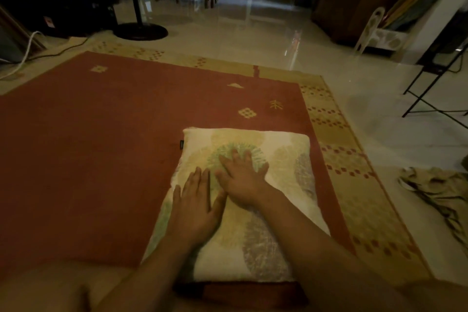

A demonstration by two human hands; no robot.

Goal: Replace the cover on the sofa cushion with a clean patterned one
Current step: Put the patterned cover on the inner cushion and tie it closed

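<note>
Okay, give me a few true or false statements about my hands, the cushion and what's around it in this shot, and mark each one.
1. The left hand and the right hand both lie flat on the cushion. True.
2. The cushion sits on bare tiles. False: it lies on the red rug.
3. The cushion is plain white. False: it is printed with green, yellow and grey leaves.
4. A crumpled cloth lies on the floor, right of the rug. True.
5. The right hand grips a corner of the cushion. False: its fingers are spread flat near the cushion's middle.
</note>
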